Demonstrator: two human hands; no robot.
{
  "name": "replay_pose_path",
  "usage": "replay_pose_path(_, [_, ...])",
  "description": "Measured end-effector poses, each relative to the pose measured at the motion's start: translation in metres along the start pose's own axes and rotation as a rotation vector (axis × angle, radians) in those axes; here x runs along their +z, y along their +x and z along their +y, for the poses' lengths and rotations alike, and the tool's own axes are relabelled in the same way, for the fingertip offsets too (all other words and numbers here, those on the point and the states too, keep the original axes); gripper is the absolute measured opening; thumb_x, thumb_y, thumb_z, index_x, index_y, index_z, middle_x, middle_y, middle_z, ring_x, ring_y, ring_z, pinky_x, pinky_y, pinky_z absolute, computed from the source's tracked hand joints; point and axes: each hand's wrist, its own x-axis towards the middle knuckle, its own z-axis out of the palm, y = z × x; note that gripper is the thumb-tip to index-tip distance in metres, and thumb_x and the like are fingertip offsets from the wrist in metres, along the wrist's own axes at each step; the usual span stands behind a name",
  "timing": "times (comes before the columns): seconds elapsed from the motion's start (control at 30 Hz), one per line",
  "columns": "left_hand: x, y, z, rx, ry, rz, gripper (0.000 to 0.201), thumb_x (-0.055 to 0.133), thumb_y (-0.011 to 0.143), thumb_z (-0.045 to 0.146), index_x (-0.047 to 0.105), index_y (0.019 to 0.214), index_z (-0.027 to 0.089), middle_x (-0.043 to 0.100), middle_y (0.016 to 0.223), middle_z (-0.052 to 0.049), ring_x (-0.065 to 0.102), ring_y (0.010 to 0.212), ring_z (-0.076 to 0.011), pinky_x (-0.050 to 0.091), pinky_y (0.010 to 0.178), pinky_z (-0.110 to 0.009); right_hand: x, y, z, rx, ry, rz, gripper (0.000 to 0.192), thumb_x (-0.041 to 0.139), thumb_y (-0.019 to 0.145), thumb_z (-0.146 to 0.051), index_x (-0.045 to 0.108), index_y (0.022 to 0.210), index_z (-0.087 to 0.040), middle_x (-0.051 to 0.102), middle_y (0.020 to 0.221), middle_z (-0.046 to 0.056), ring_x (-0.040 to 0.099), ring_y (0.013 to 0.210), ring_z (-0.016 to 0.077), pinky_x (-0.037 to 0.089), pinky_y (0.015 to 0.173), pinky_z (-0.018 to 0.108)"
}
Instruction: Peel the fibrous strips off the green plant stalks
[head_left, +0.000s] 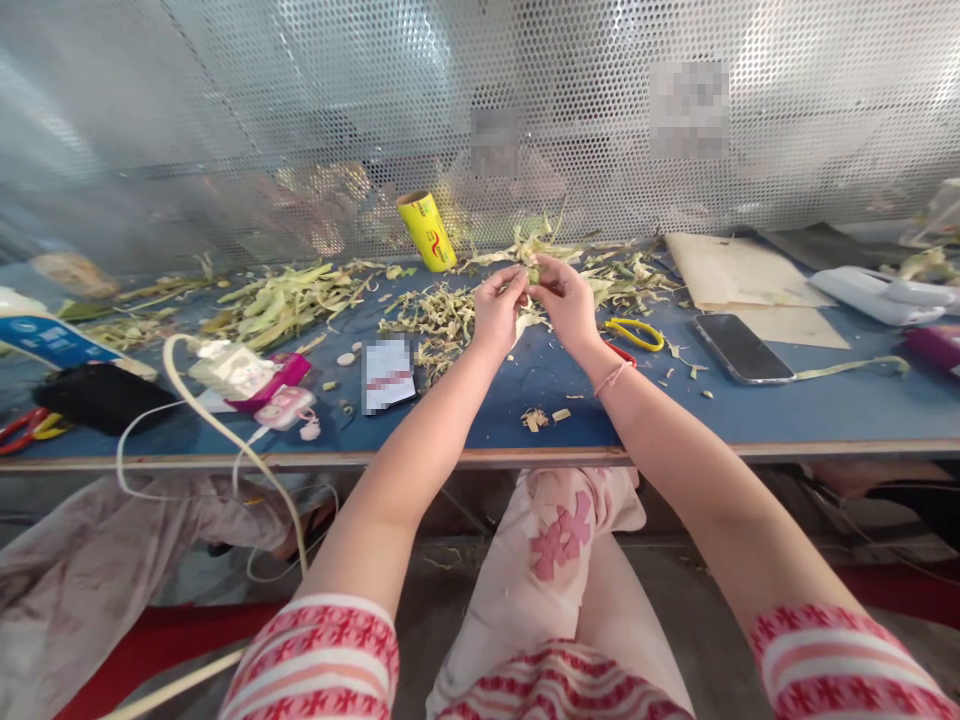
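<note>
Matt blue table (pixel 825 410), perforated metal screen (pixel 225 120), prob. steel.

Both your arms are extended forward and converge toward the far middle of the view, bare from the short striped sleeves onward. Your left hand (pixel 499 310) is raised, palm turned inward, its fingers (pixel 516 277) curled and pinched together at the tips. Your right hand (pixel 568 300) meets it, fingers (pixel 541 272) bent and closed against those of the left. The two sets of fingertips touch. A thin band circles your right wrist. Elbows are slightly bent, forearms angled inward.
</note>
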Motion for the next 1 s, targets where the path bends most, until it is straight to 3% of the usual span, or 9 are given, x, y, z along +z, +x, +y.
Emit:
replay_pose_path(0.3, [0.006,-0.002,0.003,-0.156,-0.120,0.049,0.015,0.068,0.080,0.014,0.065,0.065,0.016,0.060,0.061,0.005,0.047,0.050,-0.0004,0.040,0.052,-0.014,-0.003,-0.008,-0.007,-0.075,-0.033,0.054,0.023,0.067,0.080,-0.028,0.068,0.103,-0.022,0.068,0.081,-0.001,0.061,0.076,0.0127,0.053,0.079,0.031])
replay_pose_path(0.43, [0.005,0.000,0.000,-0.212,-0.138,0.089,0.020,0.070,0.082,0.022,0.064,0.064,0.016,0.057,0.059,0.004,0.048,0.050,-0.0009,0.041,0.053,-0.015,-0.002,-0.008,-0.005,-0.085,-0.097,0.044,0.012,0.068,0.079,-0.027,0.070,0.090,-0.021,0.069,0.082,0.000,0.061,0.077,0.0135,0.052,0.079,0.031])
replay_pose_path(0.63, [0.000,0.004,-0.005,-0.238,-0.115,0.083,0.017,0.069,0.082,0.034,0.071,0.081,0.018,0.061,0.066,0.002,0.053,0.056,-0.0033,0.045,0.058,-0.019,-0.003,-0.006,-0.006,-0.122,-0.149,0.025,0.008,0.069,0.078,-0.020,0.072,0.084,-0.022,0.067,0.081,0.000,0.058,0.080,0.0151,0.050,0.082,0.034])
replay_pose_path(0.8, [0.002,0.002,-0.007,-0.255,-0.158,0.112,0.014,0.069,0.082,0.021,0.068,0.069,0.016,0.062,0.064,0.002,0.050,0.055,-0.0027,0.044,0.058,-0.018,-0.006,-0.003,0.001,-0.148,-0.167,-0.012,0.003,0.070,0.078,-0.021,0.073,0.077,-0.022,0.062,0.073,0.000,0.056,0.076,0.0152,0.049,0.081,0.035])
replay_pose_path(0.9, [0.002,0.002,-0.007,-0.253,-0.151,0.116,0.015,0.065,0.080,0.010,0.066,0.066,0.015,0.061,0.061,0.003,0.047,0.051,-0.0025,0.042,0.056,-0.017,-0.004,-0.003,0.006,-0.105,-0.132,-0.021,0.007,0.070,0.078,-0.026,0.073,0.082,-0.021,0.063,0.076,0.000,0.057,0.077,0.0152,0.050,0.081,0.035])
replay_pose_path(1.0, [0.001,0.004,-0.007,-0.235,-0.122,0.096,0.018,0.061,0.079,0.003,0.066,0.065,0.015,0.059,0.059,0.004,0.047,0.050,-0.0026,0.042,0.058,-0.018,0.000,-0.004,0.013,-0.004,-0.033,-0.017,0.028,0.073,0.076,-0.030,0.068,0.102,-0.021,0.064,0.081,0.000,0.059,0.078,0.0145,0.051,0.080,0.034])
